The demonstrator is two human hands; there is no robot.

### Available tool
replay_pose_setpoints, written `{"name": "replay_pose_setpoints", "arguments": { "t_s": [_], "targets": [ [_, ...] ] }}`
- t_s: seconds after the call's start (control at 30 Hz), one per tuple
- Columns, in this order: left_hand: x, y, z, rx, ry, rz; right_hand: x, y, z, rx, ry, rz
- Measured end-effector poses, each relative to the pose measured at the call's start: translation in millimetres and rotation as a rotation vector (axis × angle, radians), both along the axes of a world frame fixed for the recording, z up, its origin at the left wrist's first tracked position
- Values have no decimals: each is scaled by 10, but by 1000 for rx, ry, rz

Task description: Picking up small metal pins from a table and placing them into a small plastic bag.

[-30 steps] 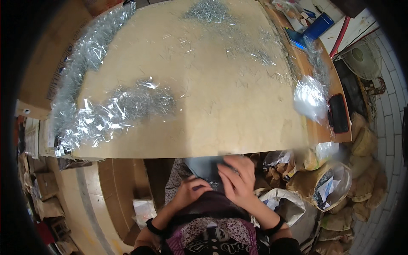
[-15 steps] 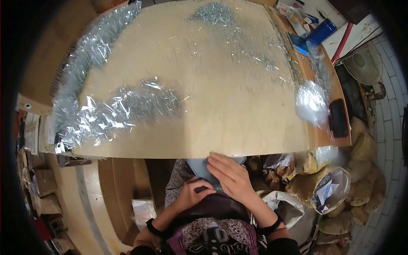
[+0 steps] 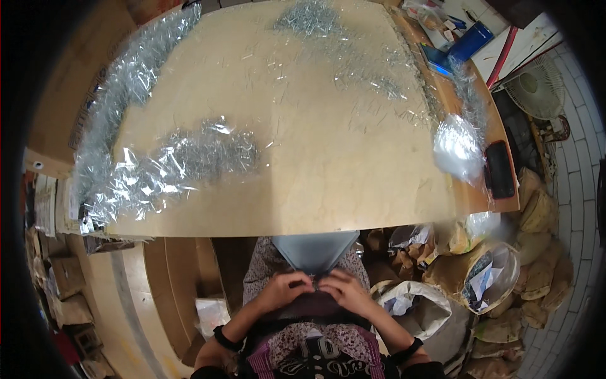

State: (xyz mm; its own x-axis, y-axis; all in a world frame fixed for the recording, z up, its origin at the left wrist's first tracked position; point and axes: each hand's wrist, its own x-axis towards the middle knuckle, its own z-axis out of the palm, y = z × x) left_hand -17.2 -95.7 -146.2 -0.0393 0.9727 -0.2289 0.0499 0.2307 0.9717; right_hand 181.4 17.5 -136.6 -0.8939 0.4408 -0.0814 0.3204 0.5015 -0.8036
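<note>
My left hand (image 3: 284, 292) and my right hand (image 3: 346, 293) meet above my lap, fingertips nearly touching. Both are closed in a pinch around something small and dark at the fingertips, too tiny to name. Just beyond them, a grey tray-like piece (image 3: 315, 248) with sides narrowing toward me lies between my thighs. Its far end disappears beneath the front edge of the wooden tabletop (image 3: 353, 196). On that top lie a wide heap of thin, shiny metallic pieces (image 3: 211, 148) at the left and another pile of them (image 3: 309, 19) at the far side.
On the right ledge are a dark phone (image 3: 500, 169), a clear plastic bag (image 3: 459, 148) and a blue cylinder (image 3: 470, 41). Below stand an open sack (image 3: 413, 309) and a lined paper bag (image 3: 492, 278). An open cardboard box (image 3: 180, 284) is at my left, a fan (image 3: 535, 88) far right.
My right hand has come down from the table edge to meet my left hand, which has shifted slightly right. More of the grey tray-like piece shows. The view has moved a little.
</note>
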Motion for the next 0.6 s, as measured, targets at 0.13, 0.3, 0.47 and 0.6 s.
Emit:
{"name": "replay_pose_setpoints", "arguments": {
  "t_s": [0.13, 0.3, 0.47, 0.6],
  "targets": [
    [-65, -32, 185, 67, 110, -129, -43, 72, 163, -35, 120, 109],
    [-354, 364, 905, 302, 148, 84, -510, 611, 824, 123, 398, 42],
    [-1002, 1014, 1071, 470, 157, 636, -1460, 2169, 1167, 551, 255, -169],
    [-1224, 1316, 1206, 318, 418, 689, -1722, 3023, 1071, 686, -194, -302]
  ]
}}
